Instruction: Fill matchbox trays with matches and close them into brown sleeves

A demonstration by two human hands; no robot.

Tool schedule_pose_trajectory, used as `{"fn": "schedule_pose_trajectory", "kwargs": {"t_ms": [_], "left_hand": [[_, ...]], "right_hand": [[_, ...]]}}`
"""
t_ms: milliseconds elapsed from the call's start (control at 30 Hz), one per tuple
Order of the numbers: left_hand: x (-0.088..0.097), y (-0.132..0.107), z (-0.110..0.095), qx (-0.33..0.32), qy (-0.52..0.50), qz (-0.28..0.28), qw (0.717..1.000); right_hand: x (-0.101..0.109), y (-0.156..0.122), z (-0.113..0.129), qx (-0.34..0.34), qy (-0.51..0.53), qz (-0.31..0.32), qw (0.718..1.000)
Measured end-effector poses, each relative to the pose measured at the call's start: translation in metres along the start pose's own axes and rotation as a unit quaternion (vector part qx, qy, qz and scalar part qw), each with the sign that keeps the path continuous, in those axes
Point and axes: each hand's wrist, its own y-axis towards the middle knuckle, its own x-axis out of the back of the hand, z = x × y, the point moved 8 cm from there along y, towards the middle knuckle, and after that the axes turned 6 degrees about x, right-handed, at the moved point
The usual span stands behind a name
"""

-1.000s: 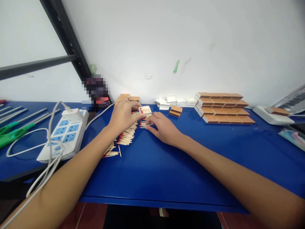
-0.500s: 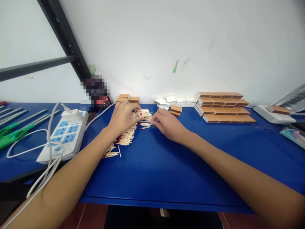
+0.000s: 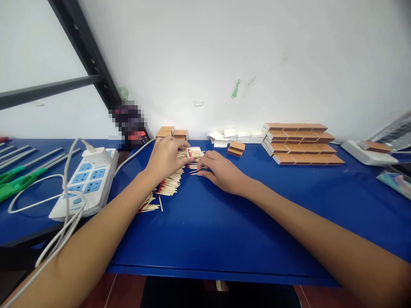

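My left hand grips a small white matchbox tray by its left end, thumb in front and fingers behind. Red-tipped matches lie inside the tray. My right hand is just right of it, thumb and fingertips at some loose matches on the table; whether a match is pinched between them is hard to make out. A long heap of matches spreads under and in front of my left hand, red heads mostly to the left. One brown matchbox pair sits behind my right hand.
Brown matchboxes are stacked in steps against the wall at right. White trays stand beside them, and more boxes behind my left hand. A white power strip with cables and green-handled tools lie at left.
My right hand has moved a little left and down, from beside the tray to the loose matches in front of it. My left hand and the tray stay in place.
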Motion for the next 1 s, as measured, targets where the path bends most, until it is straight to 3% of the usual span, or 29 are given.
{"fn": "schedule_pose_trajectory", "kwargs": {"t_ms": [333, 467, 600, 800, 1000], "left_hand": [[-0.002, -0.001, 0.0, -0.009, 0.023, 0.007, 1.0], [-0.006, -0.003, -0.004, -0.018, 0.024, 0.024, 0.999], [-0.011, -0.006, -0.016, -0.053, -0.038, 0.048, 0.997], [-0.012, -0.007, -0.024, -0.08, -0.101, 0.059, 0.99], [-0.005, -0.002, -0.013, -0.057, -0.112, 0.036, 0.991]], "right_hand": [[0.0, 0.001, -0.003, -0.018, 0.006, 0.021, 1.0], [0.019, -0.001, -0.01, -0.034, -0.022, -0.052, 0.998], [0.033, -0.003, -0.015, -0.062, -0.053, -0.128, 0.989], [0.031, -0.003, -0.014, -0.053, -0.07, -0.122, 0.989], [0.04, -0.005, -0.008, -0.055, -0.055, -0.159, 0.984]]}}
